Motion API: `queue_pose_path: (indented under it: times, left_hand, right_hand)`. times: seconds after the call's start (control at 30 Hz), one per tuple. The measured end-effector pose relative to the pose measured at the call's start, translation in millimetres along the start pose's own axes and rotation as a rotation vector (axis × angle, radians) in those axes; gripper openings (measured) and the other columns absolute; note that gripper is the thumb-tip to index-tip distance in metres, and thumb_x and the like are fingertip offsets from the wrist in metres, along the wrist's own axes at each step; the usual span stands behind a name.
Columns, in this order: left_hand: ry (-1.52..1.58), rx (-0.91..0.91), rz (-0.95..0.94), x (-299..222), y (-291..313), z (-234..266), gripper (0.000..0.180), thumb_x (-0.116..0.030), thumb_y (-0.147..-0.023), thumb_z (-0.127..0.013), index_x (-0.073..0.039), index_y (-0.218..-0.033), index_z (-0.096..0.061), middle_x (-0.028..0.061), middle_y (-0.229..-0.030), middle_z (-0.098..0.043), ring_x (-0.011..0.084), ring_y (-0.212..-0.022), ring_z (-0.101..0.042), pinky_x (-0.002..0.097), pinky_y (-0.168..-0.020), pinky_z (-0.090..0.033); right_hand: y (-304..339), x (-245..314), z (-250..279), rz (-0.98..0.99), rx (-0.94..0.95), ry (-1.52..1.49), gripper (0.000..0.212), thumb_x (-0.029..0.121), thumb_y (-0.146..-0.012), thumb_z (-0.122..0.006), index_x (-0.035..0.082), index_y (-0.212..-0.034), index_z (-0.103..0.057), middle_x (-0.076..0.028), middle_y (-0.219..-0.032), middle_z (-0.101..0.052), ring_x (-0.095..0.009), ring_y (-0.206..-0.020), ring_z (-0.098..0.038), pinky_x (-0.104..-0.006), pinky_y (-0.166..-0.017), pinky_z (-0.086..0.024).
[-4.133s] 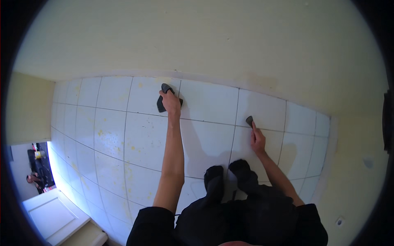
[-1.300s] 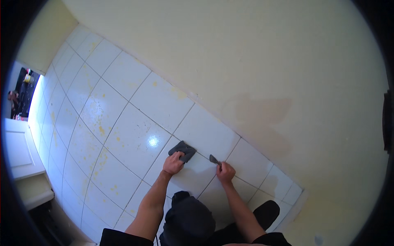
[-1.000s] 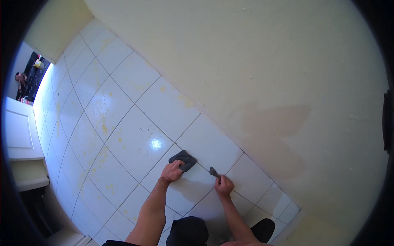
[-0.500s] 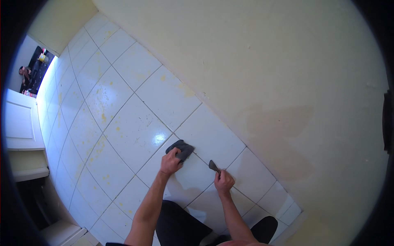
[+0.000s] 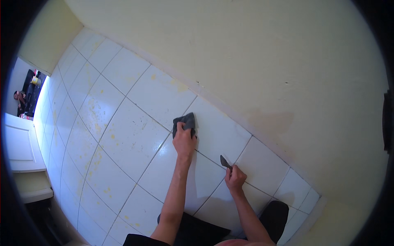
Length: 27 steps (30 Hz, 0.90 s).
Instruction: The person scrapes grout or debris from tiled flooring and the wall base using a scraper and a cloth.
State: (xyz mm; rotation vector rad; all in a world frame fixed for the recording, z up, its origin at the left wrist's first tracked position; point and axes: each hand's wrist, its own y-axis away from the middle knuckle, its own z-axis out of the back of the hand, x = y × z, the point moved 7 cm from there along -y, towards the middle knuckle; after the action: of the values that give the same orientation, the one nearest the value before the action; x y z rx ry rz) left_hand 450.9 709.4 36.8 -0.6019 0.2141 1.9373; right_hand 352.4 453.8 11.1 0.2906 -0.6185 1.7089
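Note:
My left hand (image 5: 184,140) presses a dark grey cloth (image 5: 184,122) flat against the white floor tiles (image 5: 133,127), close to where several grout lines meet. Its fingers are closed over the bunched fabric. To the right, my right hand (image 5: 236,178) is wrapped round the handle of a small scraper (image 5: 225,161). The scraper's dark blade points up and to the left, and I cannot tell whether it touches the floor. Most of its handle is hidden in my fist.
Yellow spots (image 5: 97,158) mark the tiles to the left. A pale yellow wall (image 5: 254,65) bounds the floor at the right. At the left stand a white panelled door (image 5: 21,143) and a doorway, with a person (image 5: 19,98) and a yellow bucket (image 5: 36,80) beyond.
My left hand has pushed the cloth forward across the tiles, away from me. My right hand, still holding the scraper, sits slightly further right. The whole view has shifted a little.

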Motion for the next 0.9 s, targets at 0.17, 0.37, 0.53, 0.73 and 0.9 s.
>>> queue_pose_path:
  times: [0.17, 0.37, 0.53, 0.73, 0.9]
  left_hand:
    - [0.049, 0.2, -0.228, -12, 63, 0, 0.025, -0.003, -0.065, -0.072, -0.006, -0.089, -0.067, 0.0069, -0.105, -0.054, 0.0288, -0.084, -0.064, 0.0425, -0.066, -0.054]
    - [0.038, 0.247, -0.288, -27, 67, 0, 0.028, -0.001, -0.062, -0.071, -0.006, -0.089, -0.069, 0.0076, -0.102, -0.053, 0.0284, -0.084, -0.064, 0.042, -0.065, -0.054]
    - [0.073, 0.141, -0.341, -33, 70, -9, 0.028, -0.003, -0.062, -0.069, -0.007, -0.09, -0.07, 0.0058, -0.097, -0.055, 0.0269, -0.083, -0.064, 0.0413, -0.064, -0.052]
    - [0.123, 0.114, -0.387, -55, 32, -26, 0.022, -0.006, -0.062, -0.067, -0.006, -0.084, -0.071, 0.007, -0.1, -0.059, 0.0286, -0.08, -0.065, 0.0418, -0.067, -0.053]
    - [0.122, 0.14, -0.257, -62, 5, -38, 0.023, -0.008, -0.062, -0.066, -0.006, -0.084, -0.072, 0.0069, -0.106, -0.062, 0.0289, -0.081, -0.066, 0.0407, -0.068, -0.053]
  right_hand:
    - [-5, -22, 9, -0.198, -0.126, -0.259, 0.019, 0.016, -0.086, -0.064, 0.006, -0.074, -0.053, -0.008, -0.052, -0.05, -0.028, -0.044, -0.053, -0.0387, -0.043, -0.04]
    - [-11, -9, 15, -0.128, -0.101, -0.235, 0.021, 0.016, -0.089, -0.061, 0.005, -0.073, -0.053, -0.009, -0.052, -0.051, -0.029, -0.045, -0.055, -0.0393, -0.044, -0.04]
    - [-7, 0, 4, -0.005, -0.055, -0.027, 0.014, 0.017, -0.087, -0.062, 0.006, -0.083, -0.054, -0.01, -0.06, -0.056, -0.029, -0.052, -0.059, -0.0413, -0.047, -0.045]
    - [-8, 5, 1, -0.003, -0.019, 0.113, 0.015, 0.016, -0.086, -0.064, 0.006, -0.09, -0.053, -0.01, -0.066, -0.058, -0.029, -0.057, -0.061, -0.0409, -0.051, -0.05]
    - [-7, 6, -3, 0.014, -0.011, 0.155, 0.016, 0.015, -0.085, -0.065, 0.005, -0.09, -0.053, -0.01, -0.069, -0.057, -0.028, -0.06, -0.062, -0.04, -0.052, -0.05]
